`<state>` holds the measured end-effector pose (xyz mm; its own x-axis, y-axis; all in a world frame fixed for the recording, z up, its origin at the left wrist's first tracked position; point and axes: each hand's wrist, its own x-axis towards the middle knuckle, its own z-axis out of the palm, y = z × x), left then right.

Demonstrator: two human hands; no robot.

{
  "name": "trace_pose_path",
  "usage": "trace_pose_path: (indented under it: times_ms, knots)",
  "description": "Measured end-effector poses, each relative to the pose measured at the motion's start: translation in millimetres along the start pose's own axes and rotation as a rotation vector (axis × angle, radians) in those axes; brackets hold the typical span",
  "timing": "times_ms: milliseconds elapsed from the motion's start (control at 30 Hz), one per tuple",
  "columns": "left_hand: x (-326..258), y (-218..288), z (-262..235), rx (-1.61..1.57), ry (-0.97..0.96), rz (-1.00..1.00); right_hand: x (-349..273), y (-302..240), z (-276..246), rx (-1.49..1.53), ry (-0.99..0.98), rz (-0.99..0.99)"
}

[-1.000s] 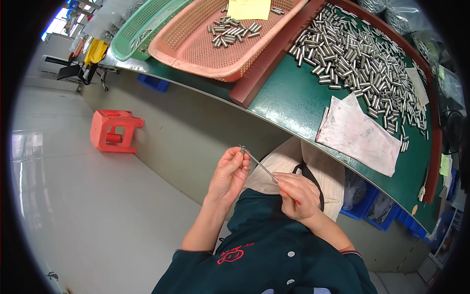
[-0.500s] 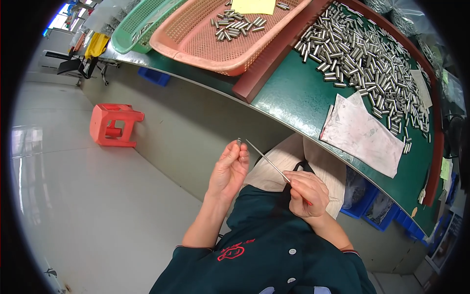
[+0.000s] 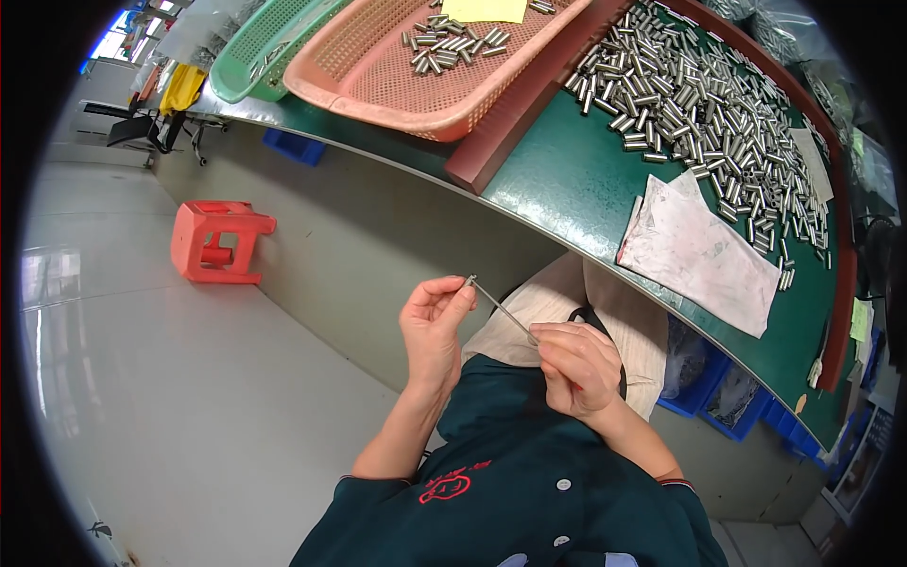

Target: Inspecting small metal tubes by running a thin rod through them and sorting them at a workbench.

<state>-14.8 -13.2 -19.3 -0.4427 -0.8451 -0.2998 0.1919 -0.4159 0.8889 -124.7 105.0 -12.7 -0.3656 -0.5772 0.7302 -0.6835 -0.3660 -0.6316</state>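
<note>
Between the thumb and fingers of my left hand (image 3: 433, 326) is a small metal cylinder (image 3: 470, 280), mostly covered by the fingertips. My right hand (image 3: 578, 367) pinches a thin metal rod (image 3: 507, 314), which slants up to the left. The rod's tip meets the cylinder; whether it sits inside or only against it, I cannot tell. Both hands are over my lap, in front of the table edge. Beyond them, many similar shiny cylinders (image 3: 694, 113) lie heaped on the green tabletop (image 3: 543, 180).
A stained white cloth (image 3: 704, 255) lies near the table edge. Farther left stand a pink basket (image 3: 378, 106) holding several cylinders and a yellow paper (image 3: 484, 9), and a green basket (image 3: 231, 80). A dark red wooden strip (image 3: 501, 146) borders the heap. A red stool (image 3: 219, 241) is on the floor.
The rod's tip was apart from the cylinder and now meets it. My left hand has turned, and my right hand has shifted slightly up and left.
</note>
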Motion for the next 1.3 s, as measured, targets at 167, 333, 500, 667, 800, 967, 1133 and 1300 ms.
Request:
trace_pose_path:
  times_ms: [167,333,500,667,800,967,1133,1300]
  knots:
    - [0.5,-2.9,-1.3,0.009,0.007,0.016,-0.6,-0.9,0.0,-0.009,-0.008,-0.003]
    - [0.2,-2.6,-1.0,0.03,0.01,0.032,0.3,-0.8,-0.8,-0.019,-0.001,0.013]
    - [-0.5,-6.0,-1.9,0.131,-0.002,0.156,-1.3,0.1,1.0,-0.046,-0.007,0.049]
    - [-1.7,-8.3,-2.5,0.25,-0.057,0.284,-2.3,0.0,0.7,-0.068,-0.017,0.029]
    - [1.0,-4.4,-4.3,0.28,-0.01,0.283,-1.7,-1.1,5.8,-0.091,-0.009,0.069]
    - [-0.1,-7.1,-4.5,0.319,0.008,0.382,-3.2,-2.2,3.2,-0.078,-0.037,0.04]
    - [-3.3,-6.4,-2.8,0.467,0.009,0.535,-3.6,-6.4,0.8,-0.068,-0.005,0.007]
    - [0.2,-3.7,-3.3,0.49,0.048,0.568,-2.1,-4.9,3.1,-0.078,-0.025,0.005]
